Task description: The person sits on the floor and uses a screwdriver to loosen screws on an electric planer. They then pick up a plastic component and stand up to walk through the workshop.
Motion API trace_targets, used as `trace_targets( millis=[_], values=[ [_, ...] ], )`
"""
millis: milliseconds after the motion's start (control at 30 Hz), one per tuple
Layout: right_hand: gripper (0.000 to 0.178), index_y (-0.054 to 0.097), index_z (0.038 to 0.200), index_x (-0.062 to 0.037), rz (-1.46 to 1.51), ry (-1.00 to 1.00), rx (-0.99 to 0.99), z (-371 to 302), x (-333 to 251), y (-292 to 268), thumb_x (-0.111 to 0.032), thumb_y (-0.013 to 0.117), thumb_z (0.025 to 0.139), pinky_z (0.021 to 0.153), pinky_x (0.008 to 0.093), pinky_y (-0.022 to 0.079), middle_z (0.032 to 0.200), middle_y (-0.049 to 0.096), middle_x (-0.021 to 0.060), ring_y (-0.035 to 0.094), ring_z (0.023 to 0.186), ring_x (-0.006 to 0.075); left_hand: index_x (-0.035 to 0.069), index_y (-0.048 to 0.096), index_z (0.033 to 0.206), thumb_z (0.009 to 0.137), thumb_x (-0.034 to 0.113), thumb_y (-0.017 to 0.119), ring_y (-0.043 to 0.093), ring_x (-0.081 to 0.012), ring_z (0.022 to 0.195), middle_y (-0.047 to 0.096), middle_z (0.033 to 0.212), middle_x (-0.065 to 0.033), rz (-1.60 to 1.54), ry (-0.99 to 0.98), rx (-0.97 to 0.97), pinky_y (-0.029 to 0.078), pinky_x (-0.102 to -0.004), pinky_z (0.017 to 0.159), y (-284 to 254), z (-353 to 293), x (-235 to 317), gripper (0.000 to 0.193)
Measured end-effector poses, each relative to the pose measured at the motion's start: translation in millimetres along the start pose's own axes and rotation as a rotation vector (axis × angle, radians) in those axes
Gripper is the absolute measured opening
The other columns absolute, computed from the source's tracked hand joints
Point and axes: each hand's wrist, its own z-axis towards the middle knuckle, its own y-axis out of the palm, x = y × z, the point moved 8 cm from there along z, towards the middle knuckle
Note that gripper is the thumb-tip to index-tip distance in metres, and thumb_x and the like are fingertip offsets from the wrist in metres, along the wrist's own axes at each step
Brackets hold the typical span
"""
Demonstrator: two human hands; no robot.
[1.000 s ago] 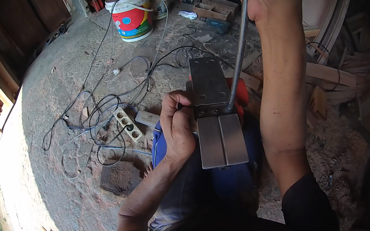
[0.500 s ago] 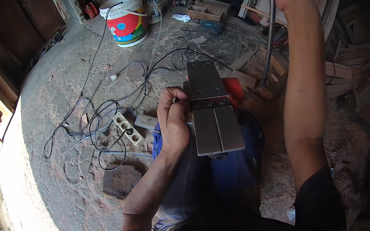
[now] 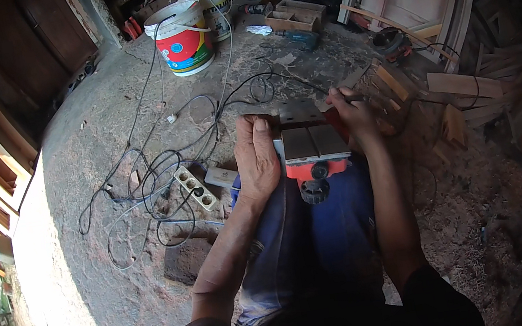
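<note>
An electric hand planer (image 3: 314,143) lies upside down over my lap. Its flat metal sole faces up, and a red body and a black knob show at the near end. On its left side my left hand (image 3: 256,158) is closed around the edge, thumb up. My right hand (image 3: 356,119) is beside its right side with curled fingers. A black power cord (image 3: 290,77) runs from the floor up to this hand, and a short dark length shows above the fist. The fingertips of both hands are partly hidden.
Tangled cables and a white power strip (image 3: 196,188) lie on the floor to the left, near a brown block (image 3: 187,259). Two paint buckets (image 3: 179,39) stand at the back. A wooden tray (image 3: 294,19), a green power tool (image 3: 300,40) and wood offcuts (image 3: 465,85) lie farther right.
My right hand has come down from high on the right, where it held the cord up, to the planer's right side. The planer has tilted, so its red near end shows.
</note>
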Motion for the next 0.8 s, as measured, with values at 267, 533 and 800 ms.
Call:
trace_targets(
  millis=[267, 533, 800],
  values=[
    [0.038, 0.066, 0.091, -0.0004, 0.198, 0.165, -0.003, 6, 35, 11, -0.037, 0.056, 0.096, 0.070, 0.0274, 0.044, 0.080, 0.066, 0.0040, 0.058, 0.078, 0.0094, 0.001, 0.052, 0.086, 0.105, 0.025, 0.043, 0.052, -0.0191, 0.064, 0.056, 0.074, -0.0135, 0.224, 0.082, -0.040, 0.044, -0.0350, 0.062, 2, 10, 4, 0.031],
    [0.036, 0.063, 0.091, -0.0026, 0.179, 0.124, 0.005, 4, 30, 7, -0.037, 0.055, 0.099, 0.062, 0.0249, 0.044, 0.076, 0.062, 0.0038, 0.058, 0.070, 0.0101, -0.001, 0.051, 0.080, 0.102, 0.022, 0.046, 0.051, -0.0341, 0.063, 0.051, 0.072, -0.0193, 0.304, 0.109, -0.038, 0.042, -0.0393, 0.061, 0, 16, 2, 0.032],
    [0.040, 0.065, 0.091, 0.0017, 0.148, 0.159, 0.002, 1, 27, 6, -0.036, 0.054, 0.097, 0.072, 0.0284, 0.044, 0.079, 0.066, 0.0055, 0.058, 0.079, 0.0101, -0.001, 0.052, 0.081, 0.103, 0.024, 0.043, 0.054, -0.0378, 0.068, 0.051, 0.074, -0.0203, 0.360, 0.073, -0.068, 0.042, -0.0416, 0.064, 0, 16, 10, 0.034]
  ],
)
